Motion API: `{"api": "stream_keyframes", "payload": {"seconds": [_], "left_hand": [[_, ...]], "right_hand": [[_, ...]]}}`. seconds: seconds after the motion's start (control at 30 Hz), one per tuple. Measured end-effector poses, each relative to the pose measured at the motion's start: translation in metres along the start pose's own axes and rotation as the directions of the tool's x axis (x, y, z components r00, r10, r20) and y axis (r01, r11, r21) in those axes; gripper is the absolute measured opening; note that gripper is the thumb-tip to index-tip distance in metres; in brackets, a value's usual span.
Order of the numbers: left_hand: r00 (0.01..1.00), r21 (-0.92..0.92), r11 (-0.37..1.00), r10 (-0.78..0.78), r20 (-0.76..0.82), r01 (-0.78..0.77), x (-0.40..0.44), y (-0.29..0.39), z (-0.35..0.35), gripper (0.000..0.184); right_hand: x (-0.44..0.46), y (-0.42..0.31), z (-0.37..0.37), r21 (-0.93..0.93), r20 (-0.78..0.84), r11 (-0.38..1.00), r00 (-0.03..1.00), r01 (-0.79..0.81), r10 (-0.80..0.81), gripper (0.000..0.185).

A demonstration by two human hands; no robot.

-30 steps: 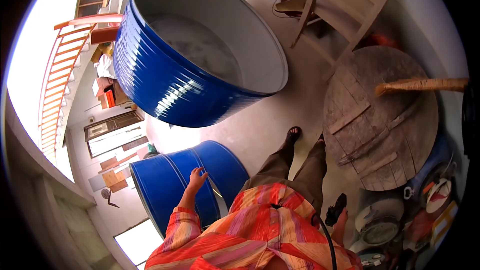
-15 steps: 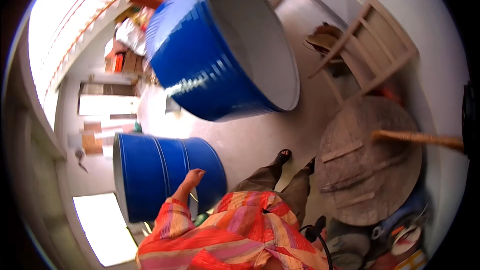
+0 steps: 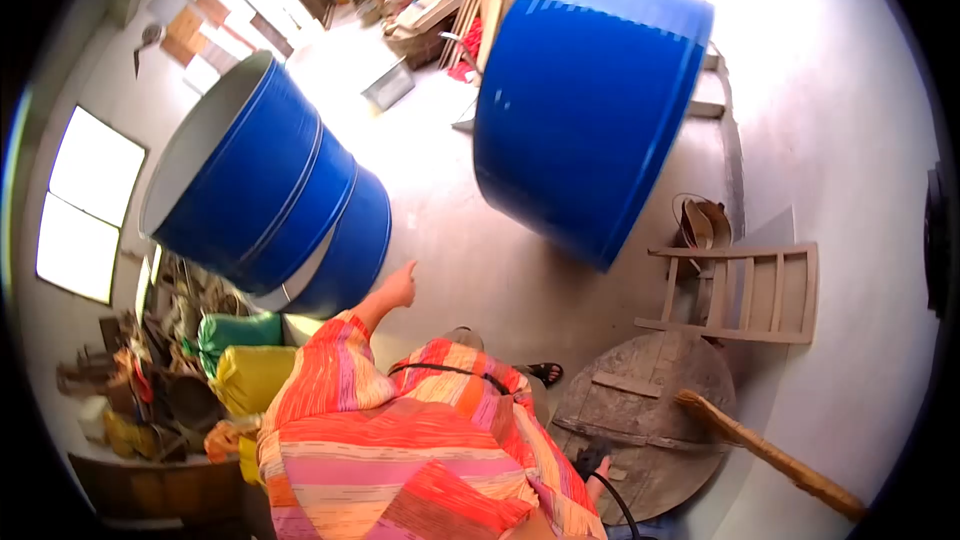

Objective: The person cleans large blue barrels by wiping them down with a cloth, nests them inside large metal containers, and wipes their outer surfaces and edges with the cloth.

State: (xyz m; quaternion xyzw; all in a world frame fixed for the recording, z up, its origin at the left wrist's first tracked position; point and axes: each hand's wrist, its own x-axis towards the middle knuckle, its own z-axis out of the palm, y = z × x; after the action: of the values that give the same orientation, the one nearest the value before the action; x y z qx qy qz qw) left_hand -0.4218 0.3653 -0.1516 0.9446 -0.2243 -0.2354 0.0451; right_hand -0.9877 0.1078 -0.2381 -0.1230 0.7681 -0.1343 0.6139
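Observation:
My left hand [image 3: 400, 285] is held out in front of me with a finger extended, and nothing shows in it. Near it, at the left, stands a blue metal drum [image 3: 290, 180] with an open top and pale inside. A second, larger-looking blue drum [image 3: 590, 110] is farther ahead to the right, tilted in the view. Low at my right side, my right hand [image 3: 602, 477] is partly hidden by my striped shirt. Its fingers appear closed on a black object [image 3: 590, 460] with a cable [image 3: 622, 502] running from it.
A round wooden lid [image 3: 650, 410] and a wooden stick [image 3: 770, 450] are at the right, below a wooden rack-like chair [image 3: 740, 292]. Green [image 3: 235, 335] and yellow sacks [image 3: 255, 380] lie at the left. Boards and bags are piled at the back, by a metal box [image 3: 388, 85].
My view has turned, so the drums, chair and round lid appear shifted and rotated. My left hand, earlier seen against the nearer drum, now appears to its right over the floor.

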Motion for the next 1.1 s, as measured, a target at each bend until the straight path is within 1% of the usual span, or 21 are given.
{"api": "stream_keyframes", "payload": {"seconds": [0.07, 0.13, 0.23, 0.3, 0.33, 0.4, 0.47, 0.5, 0.57, 0.6, 0.67, 0.7, 0.77, 0.8, 0.83, 0.9, 0.93, 0.97, 1.0, 1.03, 1.1], "left_hand": [[0.995, -0.221, 0.971, -0.087, 0.048, 0.095, -0.013, 0.02, -0.014, 0.051], [0.993, -0.098, 0.994, 0.065, 0.098, -0.055, 0.0, -0.008, 0.005, 0.055], [0.993, -0.224, 0.971, 0.104, 0.059, -0.089, -0.007, -0.017, -0.001, 0.053], [0.994, -0.301, 0.947, 0.113, -0.008, -0.11, -0.023, -0.034, -0.012, 0.052], [0.994, -0.333, 0.937, 0.108, -0.01, -0.106, -0.031, -0.041, -0.02, 0.053], [0.996, -0.39, 0.916, 0.088, -0.029, -0.093, -0.045, -0.068, -0.033, 0.053], [0.999, -0.428, 0.903, 0.018, -0.046, -0.036, -0.062, -0.103, -0.034, 0.055], [0.999, -0.442, 0.897, 0.001, -0.045, -0.021, -0.07, -0.121, -0.031, 0.055], [0.988, -0.506, 0.861, -0.027, -0.152, -0.054, -0.083, -0.163, -0.025, 0.056], [0.989, -0.511, 0.858, -0.033, -0.144, -0.046, -0.093, -0.181, -0.025, 0.056], [0.971, -0.535, 0.843, -0.173, -0.168, 0.058, -0.11, -0.212, -0.026, 0.057], [0.973, -0.538, 0.841, -0.171, -0.157, 0.061, -0.116, -0.224, -0.026, 0.057], [0.941, -0.724, 0.673, -0.322, -0.105, 0.15, -0.125, -0.247, -0.028, 0.056], [0.941, -0.728, 0.667, -0.327, -0.092, 0.16, -0.126, -0.254, -0.03, 0.056], [0.948, -0.844, 0.533, -0.295, -0.122, 0.057, -0.125, -0.258, -0.033, 0.057], [0.946, -0.968, 0.232, -0.28, -0.164, -0.099, -0.128, -0.253, -0.061, 0.06], [0.94, -0.984, 0.081, -0.293, -0.174, -0.157, -0.133, -0.24, -0.092, 0.062], [0.919, -0.966, 0.059, -0.3, -0.256, -0.25, -0.132, -0.233, -0.107, 0.066], [0.887, -0.938, 0.043, -0.313, -0.34, -0.345, -0.126, -0.23, -0.117, 0.07], [0.843, -0.904, 0.137, -0.328, -0.426, -0.404, -0.118, -0.228, -0.124, 0.075], [0.788, -0.845, 0.292, -0.315, -0.528, -0.449, -0.098, -0.228, -0.138, 0.09]], "right_hand": [[-0.017, -0.027, 0.026, -0.01, 0.06, 0.996, 0.994, 0.093, -0.092, 0.062], [-0.036, -0.051, 0.063, -0.014, 0.148, 0.981, 0.97, 0.195, -0.191, 0.063], [-0.082, -0.08, 0.135, -0.038, 0.303, 0.943, 0.903, 0.331, -0.305, 0.062], [-0.143, -0.088, 0.187, 0.027, 0.495, 0.915, 0.79, 0.403, -0.363, 0.059], [-0.146, -0.087, 0.213, 0.091, 0.624, 0.914, 0.693, 0.395, -0.362, 0.056], [-0.188, -0.079, 0.267, 0.036, 0.733, 0.911, 0.609, 0.411, -0.304, 0.046], [-0.232, -0.063, 0.318, -0.033, 0.841, 0.899, 0.498, 0.436, -0.21, 0.045], [-0.265, -0.051, 0.34, -0.022, 0.883, 0.901, 0.43, 0.433, -0.186, 0.049], [-0.315, -0.021, 0.385, -0.032, 0.948, 0.904, 0.301, 0.426, -0.108, 0.042], [-0.327, -0.008, 0.405, -0.027, 0.968, 0.913, 0.239, 0.407, -0.078, 0.04], [-0.351, 0.017, 0.445, -0.131, 0.978, 0.942, 0.197, 0.31, 0.072, 0.037], [-0.355, 0.029, 0.466, -0.155, 0.985, 0.934, 0.125, 0.323, 0.121, 0.038], [-0.373, 0.058, 0.505, -0.193, 0.981, 0.923, 0.077, 0.333, 0.177, 0.037], [-0.388, 0.074, 0.522, -0.202, 0.979, 0.912, 0.068, 0.358, 0.19, 0.037], [-0.404, 0.089, 0.535, -0.223, 0.975, 0.877, 0.111, 0.425, 0.194, 0.035], [-0.417, 0.121, 0.564, -0.293, 0.956, 0.85, 0.13, 0.438, 0.263, 0.032], [-0.425, 0.138, 0.577, -0.327, 0.943, 0.825, 0.098, 0.461, 0.319, 0.031], [-0.434, 0.156, 0.589, -0.365, 0.921, 0.793, 0.065, 0.489, 0.384, 0.029], [-0.457, 0.172, 0.594, -0.435, 0.881, 0.722, 0.087, 0.538, 0.466, 0.028], [-0.461, 0.185, 0.607, -0.503, 0.813, 0.631, 0.074, 0.59, 0.578, 0.027], [-0.488, 0.22, 0.618, -0.528, 0.788, 0.577, 0.105, 0.623, 0.607, 0.027]]}}
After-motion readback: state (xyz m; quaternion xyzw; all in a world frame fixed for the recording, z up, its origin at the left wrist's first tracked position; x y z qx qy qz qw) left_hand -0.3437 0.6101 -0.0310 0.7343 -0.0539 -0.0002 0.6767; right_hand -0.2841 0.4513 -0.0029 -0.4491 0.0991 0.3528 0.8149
